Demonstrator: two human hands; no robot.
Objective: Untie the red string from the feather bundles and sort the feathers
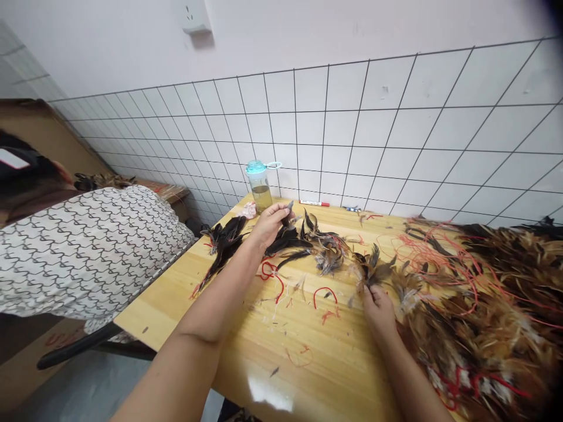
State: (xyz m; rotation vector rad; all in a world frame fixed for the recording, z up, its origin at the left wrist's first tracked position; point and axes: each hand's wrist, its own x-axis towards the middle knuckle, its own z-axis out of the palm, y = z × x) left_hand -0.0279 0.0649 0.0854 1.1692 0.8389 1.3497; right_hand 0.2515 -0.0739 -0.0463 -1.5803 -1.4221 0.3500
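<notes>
Above the far part of the wooden table (259, 313), my left hand (272, 221) is closed, pinching a small dark feather (289, 210) between thumb and fingers. Lower and to the right, my right hand (378, 305) grips a bunch of brown and dark feathers (372, 268) by its lower end. Between the two hands lies a pile of feathers with greyish fluff (329, 258). Long black feathers (229, 239) lie left of my left forearm. A curved piece of red cord (325, 290) rests on the wood left of my right hand.
Brown feathers (488, 328) are heaped along the right side, with tangled red string (457, 264) beside them. A water bottle (263, 196), crumpled tissue (248, 210) and a marker (313, 203) stand or lie near the tiled wall. Another person (88, 246) sits at the left.
</notes>
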